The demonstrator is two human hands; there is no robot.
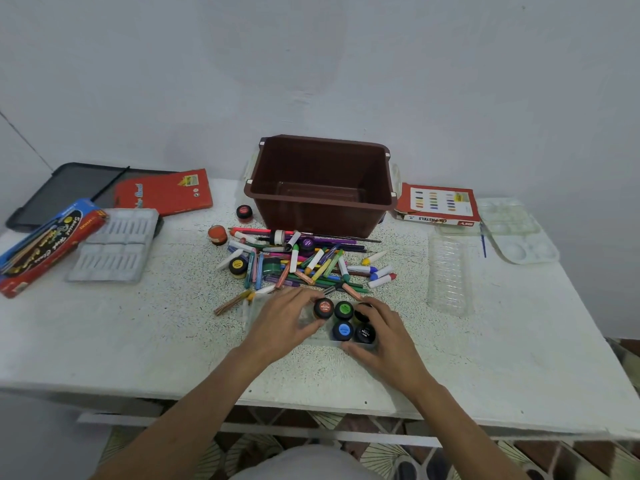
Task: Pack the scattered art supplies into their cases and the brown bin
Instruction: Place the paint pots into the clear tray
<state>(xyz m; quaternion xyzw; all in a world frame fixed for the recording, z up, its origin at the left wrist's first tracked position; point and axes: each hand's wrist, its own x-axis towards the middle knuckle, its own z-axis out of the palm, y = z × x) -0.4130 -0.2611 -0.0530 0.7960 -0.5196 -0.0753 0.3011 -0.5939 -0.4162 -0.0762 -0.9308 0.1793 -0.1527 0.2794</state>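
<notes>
Your left hand [289, 320] pinches the red-capped jar [323, 308]; your right hand [382, 336] cups the clear case [258, 308] — brown bin [320, 216] empty.

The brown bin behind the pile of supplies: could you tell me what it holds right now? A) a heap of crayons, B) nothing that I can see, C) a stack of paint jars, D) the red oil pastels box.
B: the brown bin shows a bare floor inside, while the crayons and markers lie on the table in front of it.
</notes>
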